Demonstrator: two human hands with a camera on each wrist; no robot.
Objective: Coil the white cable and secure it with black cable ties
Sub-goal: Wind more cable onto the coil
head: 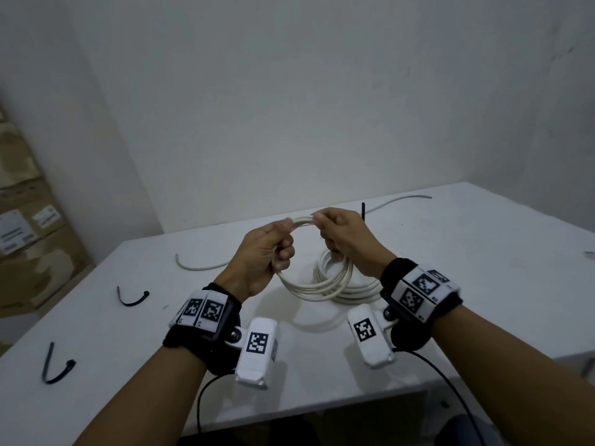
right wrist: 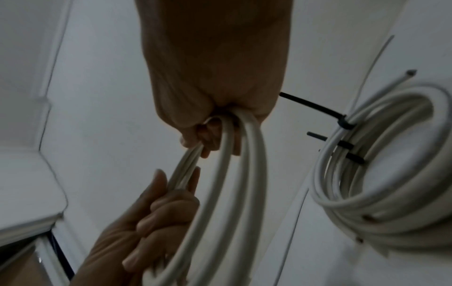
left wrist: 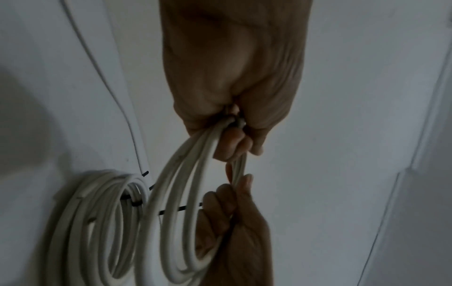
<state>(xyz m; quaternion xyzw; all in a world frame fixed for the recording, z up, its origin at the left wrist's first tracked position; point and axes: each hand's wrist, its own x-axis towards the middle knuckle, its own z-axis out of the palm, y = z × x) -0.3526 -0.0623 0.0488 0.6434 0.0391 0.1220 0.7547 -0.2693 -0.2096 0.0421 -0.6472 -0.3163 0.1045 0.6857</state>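
Both hands hold a small coil of white cable (head: 309,286) up above the white table (head: 483,252). My left hand (head: 285,243) grips the coil's top left, fingers curled round the bunched strands. My right hand (head: 325,226) grips the same strands just to the right. In the left wrist view the held coil (left wrist: 176,212) hangs from my left hand (left wrist: 234,139). In the right wrist view my right hand (right wrist: 210,143) clasps the loops (right wrist: 232,193). No black tie shows on this coil.
A second white coil (head: 357,286) lies on the table under my right hand, bound with black ties (right wrist: 342,120) whose tails stick out. Two loose black ties (head: 132,299) (head: 56,368) lie at the left. Short cable pieces (head: 199,267) (head: 402,201) lie further back. Cardboard boxes (head: 29,220) stand left.
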